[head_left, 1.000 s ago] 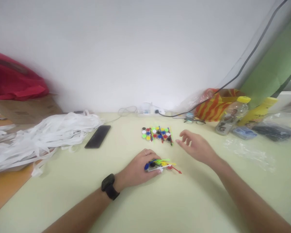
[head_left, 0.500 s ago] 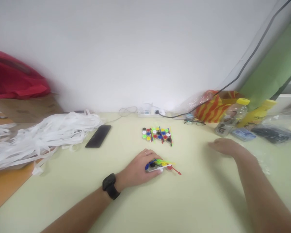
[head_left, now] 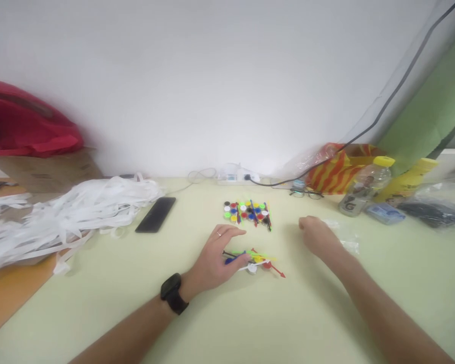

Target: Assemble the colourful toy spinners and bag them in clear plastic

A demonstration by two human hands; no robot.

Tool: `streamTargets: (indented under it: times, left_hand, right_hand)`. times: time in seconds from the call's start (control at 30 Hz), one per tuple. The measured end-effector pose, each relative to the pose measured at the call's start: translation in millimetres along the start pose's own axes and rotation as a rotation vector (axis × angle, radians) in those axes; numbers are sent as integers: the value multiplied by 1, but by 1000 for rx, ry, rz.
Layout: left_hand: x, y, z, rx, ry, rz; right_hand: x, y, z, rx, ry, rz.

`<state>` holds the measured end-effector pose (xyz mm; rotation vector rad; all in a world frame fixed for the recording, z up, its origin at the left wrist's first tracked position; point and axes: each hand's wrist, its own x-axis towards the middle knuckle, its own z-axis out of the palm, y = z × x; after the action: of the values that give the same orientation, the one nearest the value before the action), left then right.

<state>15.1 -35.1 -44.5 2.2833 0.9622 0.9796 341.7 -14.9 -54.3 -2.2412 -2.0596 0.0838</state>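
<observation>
My left hand (head_left: 216, 258), with a ring and a black watch, is open over a small loose pile of coloured plastic arrow spinners (head_left: 258, 259). Its thumb and fingers are apart, and the thumb lies over the pile's left part. Blue, white, red, yellow and green arrows with round discs show there. To the right of the pile, my right hand (head_left: 318, 236) is closed, fingers curled under; what they hold, if anything, is hidden. Clear plastic (head_left: 351, 246) lies just beside its wrist. Beyond both hands, several more spinners lie in neat rows (head_left: 246, 212).
A phone (head_left: 155, 215) and heaped white straps (head_left: 79, 212) lie to the left. At the back are a power strip (head_left: 235, 174) and glasses (head_left: 306, 193). A bottle (head_left: 364, 187), a blue pack (head_left: 385, 213) and a bagged black item (head_left: 432, 207) stand or lie at right.
My left hand has opened and lifted its fingers off the spinner pile, which shows more now. My right hand has moved left, toward the pile; clear plastic now shows nearer to it.
</observation>
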Motion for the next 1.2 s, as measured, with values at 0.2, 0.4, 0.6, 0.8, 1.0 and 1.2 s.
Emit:
streamTargets:
  times: [0.2, 0.4, 0.6, 0.8, 1.0, 1.2]
  left_hand:
    - [18, 17, -9, 16, 172, 32]
    - [77, 58, -48, -44, 87, 149]
    - [119, 64, -80, -86, -98, 112]
    - [114, 51, -101, -38, -205, 50]
    - [115, 39, -101, -14, -310, 33]
    - [119, 16, -99, -20, -269, -31]
  right_hand:
    - [-13, -9, -49, 471, 325, -187]
    - [-25, -46, -132, 851, 228, -413]
    - [-14, -83, -161, 1080, 41, -645]
    - [0, -91, -146, 1097, 70, -650]
    - [11, -97, -126, 1113, 117, -617]
    - [26, -95, -108, 1110, 85, -603]
